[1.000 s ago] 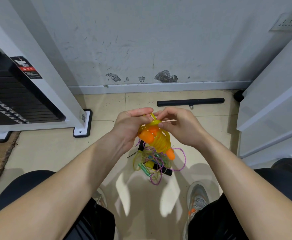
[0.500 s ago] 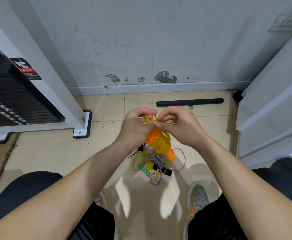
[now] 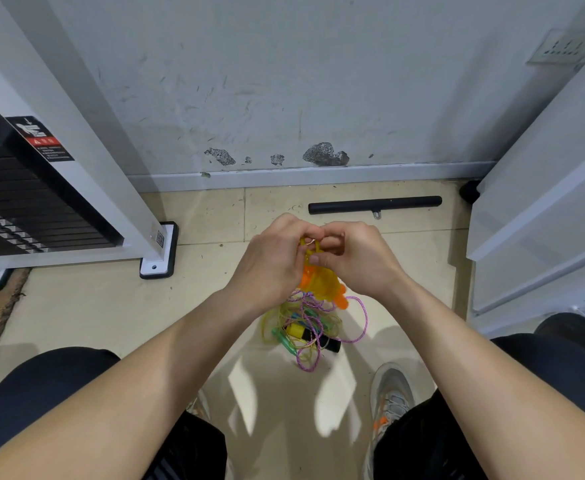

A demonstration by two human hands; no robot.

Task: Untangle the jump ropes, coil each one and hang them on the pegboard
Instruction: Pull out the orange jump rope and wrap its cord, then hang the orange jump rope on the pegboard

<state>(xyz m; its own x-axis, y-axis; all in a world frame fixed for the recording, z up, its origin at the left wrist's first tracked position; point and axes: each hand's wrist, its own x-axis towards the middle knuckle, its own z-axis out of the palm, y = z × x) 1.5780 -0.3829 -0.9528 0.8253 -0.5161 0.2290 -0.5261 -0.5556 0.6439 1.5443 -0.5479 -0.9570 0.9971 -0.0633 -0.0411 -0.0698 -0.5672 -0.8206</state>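
Now both hands have closed tighter: left hand (image 3: 273,261) and right hand (image 3: 356,261) pinch the coiled yellow rope (image 3: 320,282), orange-handled, above the tangled ropes (image 3: 306,327).

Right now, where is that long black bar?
In the head view, the black bar lies on the floor right of centre, near the baseboard, just beyond the right hand.

Bright, even light; soft shadows underfoot; wide-angle bending at the edges.
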